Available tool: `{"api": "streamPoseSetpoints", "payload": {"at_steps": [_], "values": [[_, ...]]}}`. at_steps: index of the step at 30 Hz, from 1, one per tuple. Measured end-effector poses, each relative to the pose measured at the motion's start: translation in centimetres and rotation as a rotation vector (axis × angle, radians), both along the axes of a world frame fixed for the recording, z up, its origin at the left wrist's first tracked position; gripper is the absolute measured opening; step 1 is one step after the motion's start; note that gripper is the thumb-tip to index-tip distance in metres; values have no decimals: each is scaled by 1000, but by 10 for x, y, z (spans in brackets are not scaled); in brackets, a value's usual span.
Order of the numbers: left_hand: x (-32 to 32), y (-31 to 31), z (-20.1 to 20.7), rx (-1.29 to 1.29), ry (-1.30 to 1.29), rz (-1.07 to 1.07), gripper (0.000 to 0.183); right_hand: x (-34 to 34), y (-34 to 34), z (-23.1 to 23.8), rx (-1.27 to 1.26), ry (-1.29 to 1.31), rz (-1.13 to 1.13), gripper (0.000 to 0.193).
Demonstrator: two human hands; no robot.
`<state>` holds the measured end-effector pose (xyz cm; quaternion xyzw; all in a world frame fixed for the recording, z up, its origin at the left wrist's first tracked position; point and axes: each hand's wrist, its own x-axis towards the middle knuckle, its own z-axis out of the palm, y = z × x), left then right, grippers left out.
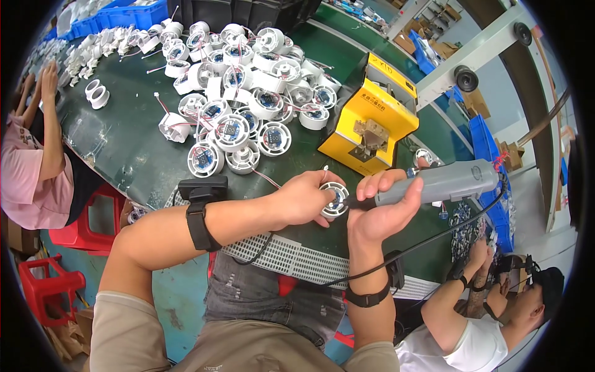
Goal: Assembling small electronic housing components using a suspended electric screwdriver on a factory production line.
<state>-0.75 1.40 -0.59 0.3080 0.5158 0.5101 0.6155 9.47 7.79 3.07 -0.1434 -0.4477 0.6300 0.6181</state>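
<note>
My left hand [302, 197] pinches a white round plastic housing [335, 209] with a small blue circuit board inside, holding it over the green work table. In my right hand [383, 214] lies a grey electric screwdriver [449, 178], gripped around its front end. Its dark nose points left and meets the housing's right side; the bit's exact contact is hidden. Just beyond my hands stands a yellow box-shaped machine [348, 137] with a metal fitting on its front. A pile of similar white housings [230, 132], many with circuit boards and thin wires, spreads across the table to the left.
A black cable [427, 237] trails from the screwdriver across my right forearm. Behind the pile sit a black crate [242, 11] and a blue bin [139, 17]. Co-workers' arms reach in at far left [51, 118] and lower right [443, 310]. Red stools [52, 285] stand at left.
</note>
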Motion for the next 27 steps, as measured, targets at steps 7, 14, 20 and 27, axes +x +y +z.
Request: {"api": "streamPoseSetpoints", "payload": {"at_steps": [7, 14, 20, 27], "values": [[1, -2, 6, -14, 53, 40, 31, 1, -3, -1, 76, -29, 21, 48], [2, -3, 0, 41, 74, 45, 36, 3, -3, -1, 139, -49, 24, 48], [2, -3, 3, 36, 61, 35, 38, 2, -3, -2, 146, -89, -8, 47], [2, -1, -1, 41, 44, 50, 38, 3, 0, -4, 160, -56, 24, 48]]}}
